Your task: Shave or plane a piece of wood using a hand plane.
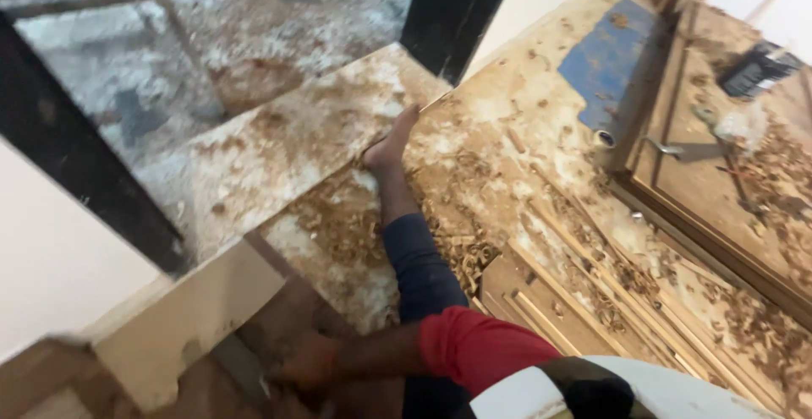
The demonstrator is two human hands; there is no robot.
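Note:
My left hand (311, 360) reaches out from a red short sleeve at the bottom of the view. It rests low on a brown wooden piece (279, 317), beside a pale board (182, 326) and a grey flat strip (241, 370). The hand is blurred, so its grip cannot be made out. My leg in dark blue trousers (419, 271) stretches away from me, and its bare foot (391, 144) presses on the shaving-covered floor. My right hand is out of view.
Wood shavings (461, 258) cover the floor. Several wooden strips (592, 284) and a framed wooden panel (719, 191) lie to the right. A rolled blue sheet (605, 68) and a black object (757, 68) are at the back. A black doorframe post (461, 5) stands ahead.

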